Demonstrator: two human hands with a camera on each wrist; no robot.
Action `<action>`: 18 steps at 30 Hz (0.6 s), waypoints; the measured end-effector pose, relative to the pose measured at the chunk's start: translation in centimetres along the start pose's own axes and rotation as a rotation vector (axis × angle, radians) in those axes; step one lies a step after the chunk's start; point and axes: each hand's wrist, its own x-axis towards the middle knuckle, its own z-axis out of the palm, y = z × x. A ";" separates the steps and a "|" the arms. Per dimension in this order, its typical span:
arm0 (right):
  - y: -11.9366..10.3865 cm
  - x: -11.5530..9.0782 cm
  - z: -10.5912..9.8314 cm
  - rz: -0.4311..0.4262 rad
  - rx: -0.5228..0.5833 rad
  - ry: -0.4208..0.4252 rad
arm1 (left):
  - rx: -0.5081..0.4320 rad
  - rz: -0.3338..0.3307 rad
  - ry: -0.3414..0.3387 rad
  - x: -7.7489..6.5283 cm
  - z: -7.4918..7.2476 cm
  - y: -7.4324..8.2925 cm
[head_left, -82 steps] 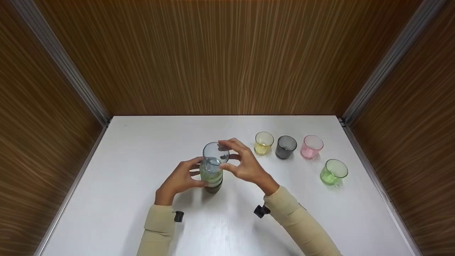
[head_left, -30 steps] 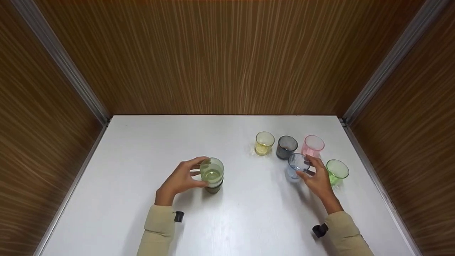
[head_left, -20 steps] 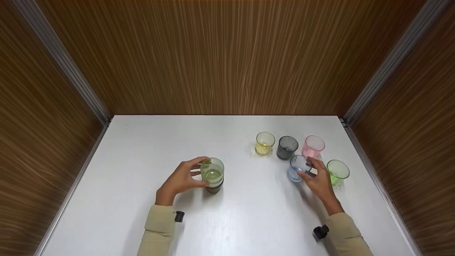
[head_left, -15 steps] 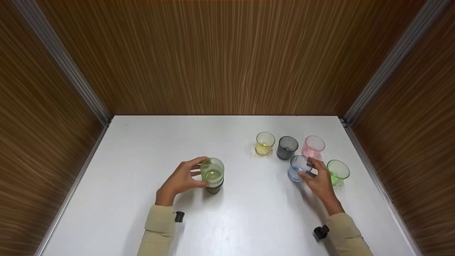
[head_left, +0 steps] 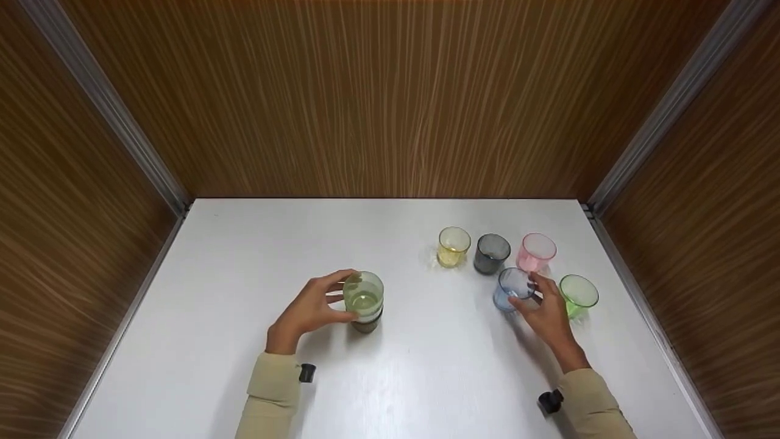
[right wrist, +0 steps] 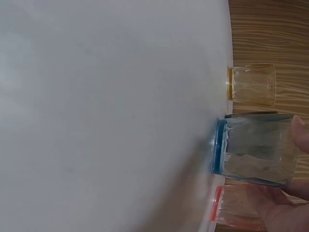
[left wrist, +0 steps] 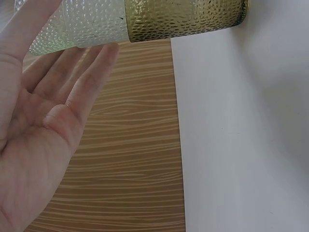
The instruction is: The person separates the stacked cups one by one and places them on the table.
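Note:
A stack of textured glasses stands upright on the white table, left of the others. A pale green glass (head_left: 364,294) is on top, a clear glass (left wrist: 96,21) shows in the middle, and a brownish glass (left wrist: 188,17) is at the bottom. My left hand (head_left: 309,309) holds the stack from the left, thumb and fingers around the green glass. Over on the right, a blue glass (head_left: 510,291) sits upright on the table. My right hand (head_left: 550,317) grips it near the rim, thumb in front and fingers behind; the right wrist view shows only parts of that hand.
Around the blue glass stand a yellow glass (head_left: 453,248), a dark grey glass (head_left: 491,255), a pink glass (head_left: 535,253) and a bright green glass (head_left: 577,297), the last close to my right hand. Wood-patterned panels (head_left: 378,97) enclose the table (head_left: 256,244) behind and at both sides.
My right hand has carried the blue glass from above the stack rightward and down beside the other glasses. Over the last half second little has moved; my left hand stays on the stack.

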 end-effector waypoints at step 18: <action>-3.6 0.2 1.1 -0.543 -0.215 0.222 | -0.012 -0.009 0.004 0.0 0.0 -0.2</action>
